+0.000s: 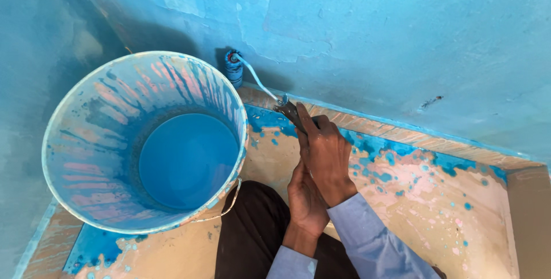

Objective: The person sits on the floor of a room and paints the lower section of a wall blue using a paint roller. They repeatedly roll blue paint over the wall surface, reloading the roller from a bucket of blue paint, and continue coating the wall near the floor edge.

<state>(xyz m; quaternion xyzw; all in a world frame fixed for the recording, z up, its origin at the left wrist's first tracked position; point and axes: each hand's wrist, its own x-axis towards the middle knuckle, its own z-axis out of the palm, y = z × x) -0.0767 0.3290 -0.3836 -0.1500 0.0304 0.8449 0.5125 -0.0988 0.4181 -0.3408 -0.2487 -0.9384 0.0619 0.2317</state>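
A small paint roller (233,68), its sleeve soaked blue, presses on the blue wall (373,32) just above the floor edge. A bent wire frame joins the roller to a dark handle (290,112). My right hand (325,154) is closed around that handle, and its light blue sleeve runs in from the lower right. My left hand (306,198) is closed directly below it, apparently on the lower end of the same handle, though the grip itself is hidden. Left of the roller stands a large bucket (86,141) streaked pink and blue, holding blue paint (186,158).
The pinkish floor (413,198) is spattered with blue drops, and a paint-smeared skirting strip (402,134) runs along the wall's foot. My knee in dark trousers (252,233) sits next to the bucket. A second blue wall (28,55) closes the corner on the left.
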